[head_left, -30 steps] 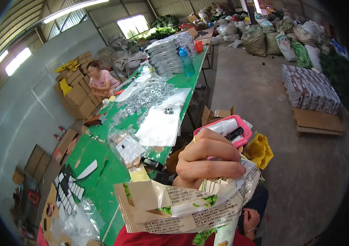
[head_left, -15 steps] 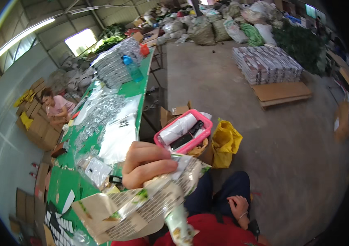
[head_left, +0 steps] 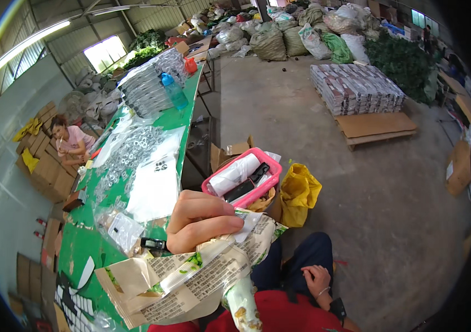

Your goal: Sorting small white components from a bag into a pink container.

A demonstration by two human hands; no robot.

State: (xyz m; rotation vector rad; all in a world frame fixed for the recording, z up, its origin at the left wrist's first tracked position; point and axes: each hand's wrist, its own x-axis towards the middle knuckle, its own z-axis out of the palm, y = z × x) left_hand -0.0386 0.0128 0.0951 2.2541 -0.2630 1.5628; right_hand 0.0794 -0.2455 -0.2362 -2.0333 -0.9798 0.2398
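- While your view has swung right, your left fingers [head_left: 210, 226] stay pinched on the crumpled beige wrapper [head_left: 191, 285], so it remains in hand, before the near right edge of the worktop [head_left: 89, 238].
- Your right fingers [head_left: 315, 272] rest loose, seemingly empty, on your leg [head_left: 314, 250].
- Farther out, the pink basket [head_left: 259, 193] sits beside that edge.

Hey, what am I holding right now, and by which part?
Your left hand holds a crumpled beige wrapper by its upper part; your right hand holds nothing visible.

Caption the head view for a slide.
The left hand holds a beige wrapper near a green table; the right hand rests on dark trousers.
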